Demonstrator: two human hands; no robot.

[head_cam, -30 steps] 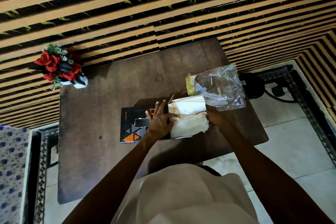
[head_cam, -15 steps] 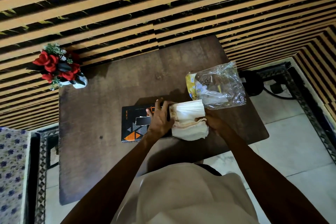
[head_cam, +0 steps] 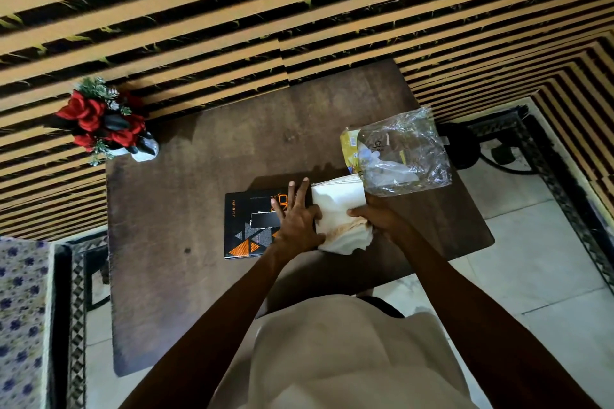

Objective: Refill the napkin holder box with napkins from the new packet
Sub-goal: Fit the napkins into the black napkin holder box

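A black napkin holder box (head_cam: pixel 244 226) with orange triangles lies flat on the brown table (head_cam: pixel 186 209), its slot showing a dark flap. At its right end sits a thick stack of white napkins (head_cam: pixel 339 206). My left hand (head_cam: pixel 295 222) lies across the box's right part, fingers spread, its thumb side pressed against the stack's left edge. My right hand (head_cam: pixel 375 219) grips the stack from its right side. The clear plastic packet (head_cam: pixel 398 153) with a yellow label lies crumpled just behind the stack.
A white vase of red artificial flowers (head_cam: pixel 103 123) stands at the table's back left corner against the striped wall. A dark stand (head_cam: pixel 461 149) rests on the tiled floor to the right. A floral cushion (head_cam: pixel 20 309) is at the left edge.
The stack has shifted slightly and looks squarer between both hands. My left hand's fingers have spread flat over the box. My right hand has come further onto the stack's side.
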